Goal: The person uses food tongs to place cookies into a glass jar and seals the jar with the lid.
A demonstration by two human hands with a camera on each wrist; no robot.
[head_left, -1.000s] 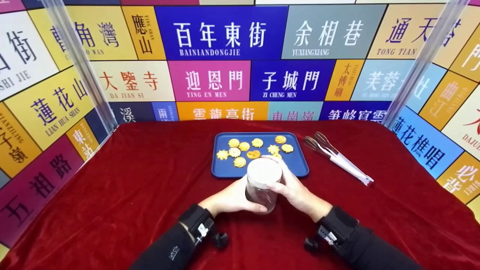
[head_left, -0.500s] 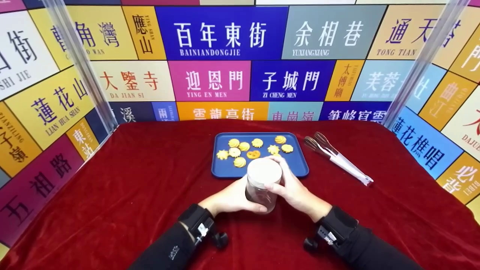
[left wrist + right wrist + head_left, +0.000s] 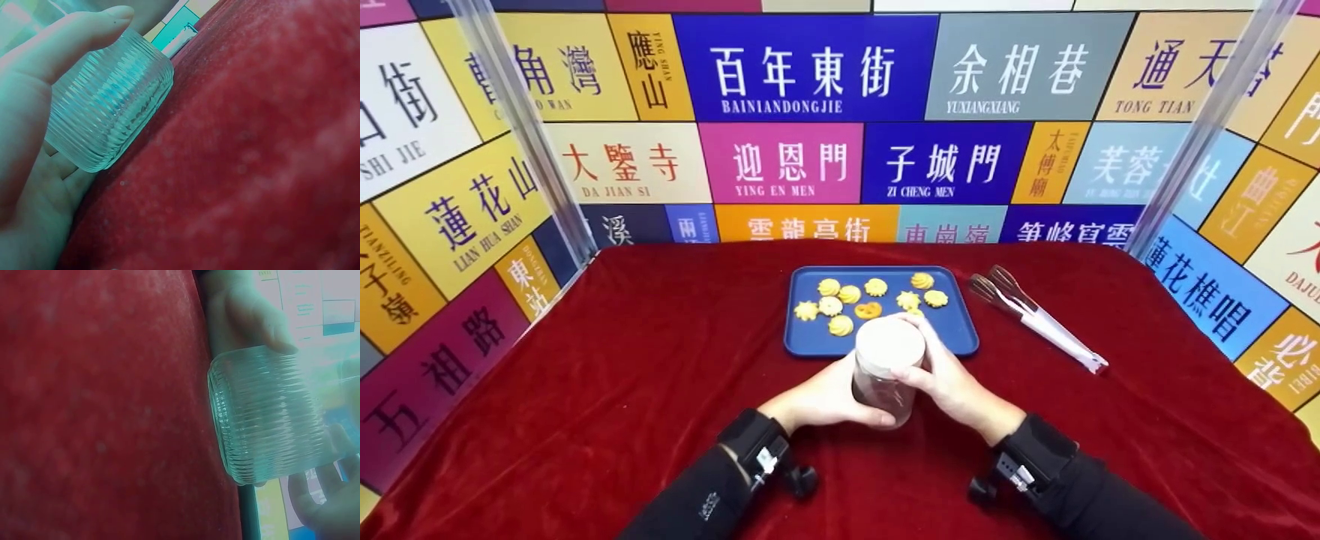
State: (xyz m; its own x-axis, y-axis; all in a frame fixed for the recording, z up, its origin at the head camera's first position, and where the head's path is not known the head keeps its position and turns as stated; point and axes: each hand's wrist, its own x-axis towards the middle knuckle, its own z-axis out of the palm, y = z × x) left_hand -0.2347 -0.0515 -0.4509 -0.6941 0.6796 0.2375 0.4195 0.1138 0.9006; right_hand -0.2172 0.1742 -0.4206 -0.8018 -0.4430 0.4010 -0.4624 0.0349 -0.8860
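A ribbed clear glass jar (image 3: 881, 394) with a whitish lid (image 3: 890, 345) stands upright in front of the tray. My left hand (image 3: 825, 394) grips the glass body from the left, its thumb across the near side. From the right, my right hand (image 3: 952, 382) grips the lid's edge, thumb in front and fingers behind. In the left wrist view the ribbed glass (image 3: 112, 101) shows its lower end close over the red cloth. No contents show through the glass (image 3: 264, 416) in the right wrist view.
Just behind the jar lies a blue tray (image 3: 810, 344) holding several yellow cookies (image 3: 840, 325) and a pretzel-shaped one (image 3: 868, 310). Tongs (image 3: 1046, 326) with brown tips and white handles lie right of the tray. Red cloth (image 3: 660, 360) covers the table; sign-printed panels (image 3: 802, 67) surround it.
The right hand's thumb and fingers have shifted slightly around the lid. The left hand and the jar keep their places, and the tray and tongs lie as before.
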